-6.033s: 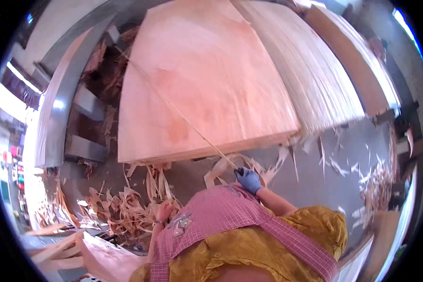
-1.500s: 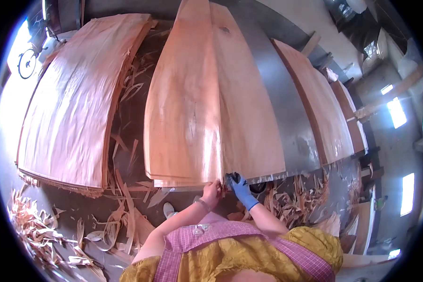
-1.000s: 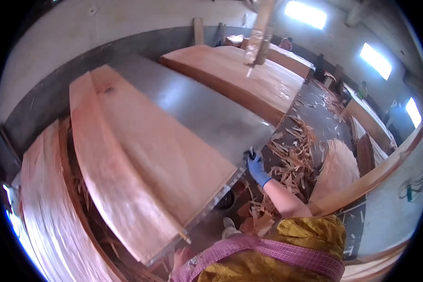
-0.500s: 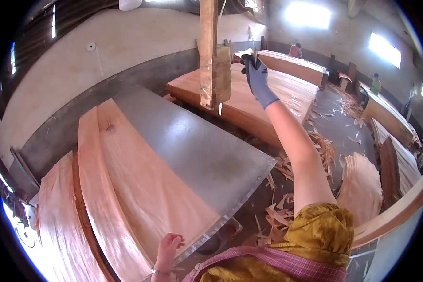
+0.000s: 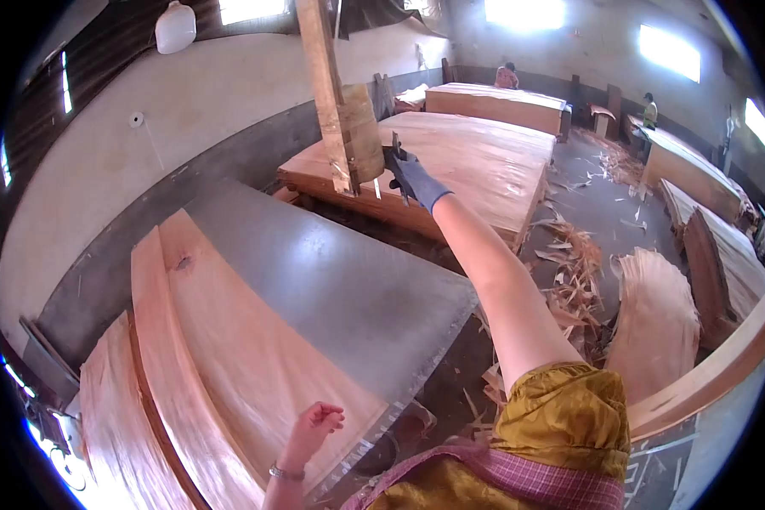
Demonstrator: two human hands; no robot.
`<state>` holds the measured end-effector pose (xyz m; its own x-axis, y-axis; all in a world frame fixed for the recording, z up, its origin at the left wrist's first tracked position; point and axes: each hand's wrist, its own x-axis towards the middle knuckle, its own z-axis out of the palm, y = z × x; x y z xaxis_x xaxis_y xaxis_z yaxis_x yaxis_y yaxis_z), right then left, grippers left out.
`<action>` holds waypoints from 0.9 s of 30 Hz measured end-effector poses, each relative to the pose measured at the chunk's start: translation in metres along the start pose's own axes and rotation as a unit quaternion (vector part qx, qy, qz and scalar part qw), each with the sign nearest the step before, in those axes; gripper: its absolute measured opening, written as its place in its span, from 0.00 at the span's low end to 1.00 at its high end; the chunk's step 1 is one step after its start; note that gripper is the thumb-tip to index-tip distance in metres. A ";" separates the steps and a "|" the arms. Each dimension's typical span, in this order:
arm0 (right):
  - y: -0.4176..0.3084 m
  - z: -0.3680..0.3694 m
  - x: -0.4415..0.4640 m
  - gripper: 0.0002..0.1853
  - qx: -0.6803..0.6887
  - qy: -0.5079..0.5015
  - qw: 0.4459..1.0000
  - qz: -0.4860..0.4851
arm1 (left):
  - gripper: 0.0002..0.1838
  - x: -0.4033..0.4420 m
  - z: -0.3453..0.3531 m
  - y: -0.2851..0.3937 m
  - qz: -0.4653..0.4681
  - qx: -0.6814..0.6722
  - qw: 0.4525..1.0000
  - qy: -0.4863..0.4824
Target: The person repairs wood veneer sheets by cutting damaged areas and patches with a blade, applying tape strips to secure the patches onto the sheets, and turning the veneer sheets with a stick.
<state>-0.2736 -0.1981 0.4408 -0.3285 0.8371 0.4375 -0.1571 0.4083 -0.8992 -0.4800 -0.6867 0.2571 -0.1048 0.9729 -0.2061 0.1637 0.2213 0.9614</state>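
My right hand (image 5: pixel 414 178), in a grey-blue glove with dark fingertips, reaches up and forward to the side of a wooden block (image 5: pixel 361 132) on a hanging wooden post (image 5: pixel 319 76). Its fingers are closed on a thin dark tool (image 5: pixel 395 143); its exact kind is not clear. My left hand (image 5: pixel 317 425), bare with a band at the wrist, hovers low over a wood veneer sheet (image 5: pixel 246 314), its fingers curled and nothing visible in them. The sheet lies on a grey metal-topped table (image 5: pixel 340 289), with a narrower veneer strip (image 5: pixel 166 340) along its left side.
A large veneer stack (image 5: pixel 476 153) stands beyond the table, with further stacks (image 5: pixel 493 110) behind. Wood scraps (image 5: pixel 574 263) litter the floor on the right, near a curved veneer piece (image 5: pixel 654 314). Two people (image 5: pixel 507 76) are far back.
My right hand has come down and left, from above the far veneer stack to beside the wooden block. The left hand has risen slightly, and the whole view has shifted.
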 end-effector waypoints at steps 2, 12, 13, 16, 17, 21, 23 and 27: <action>0.019 -0.008 0.010 0.24 0.028 -0.032 0.999 0.026 | 0.09 0.025 0.006 0.003 0.031 0.006 0.999 0.002; 0.028 -0.003 0.041 0.17 0.098 -0.355 0.920 0.131 | 0.14 0.179 0.108 0.149 0.139 0.122 0.976 0.117; 0.018 -0.001 0.036 0.17 0.120 -0.367 0.908 0.160 | 0.15 0.187 0.114 0.161 0.149 0.120 0.972 0.137; 0.047 0.015 0.048 0.23 0.170 -0.501 0.847 0.048 | 0.22 0.210 0.117 0.191 0.182 0.147 0.951 0.205; 0.054 0.021 0.043 0.22 0.178 -0.507 0.843 0.027 | 0.24 0.216 0.118 0.198 0.188 0.168 0.939 0.233; 0.070 0.048 0.020 0.18 0.281 -0.478 0.832 0.018 | 0.33 0.249 0.104 0.208 0.191 0.233 0.890 0.343; 0.090 0.058 0.017 0.17 0.320 -0.432 0.843 0.023 | 0.36 0.277 0.104 0.215 0.212 0.201 0.878 0.379; 0.115 0.065 -0.008 0.16 0.337 -0.361 0.869 0.042 | 0.39 0.311 0.079 0.220 0.183 0.119 0.896 0.387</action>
<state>-0.3492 -0.1815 0.3339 -0.8255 0.3085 0.4727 -0.5334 -0.1524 -0.8320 -0.3990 -0.3297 0.3903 -0.6353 0.6648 0.3930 0.5216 -0.0059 0.8532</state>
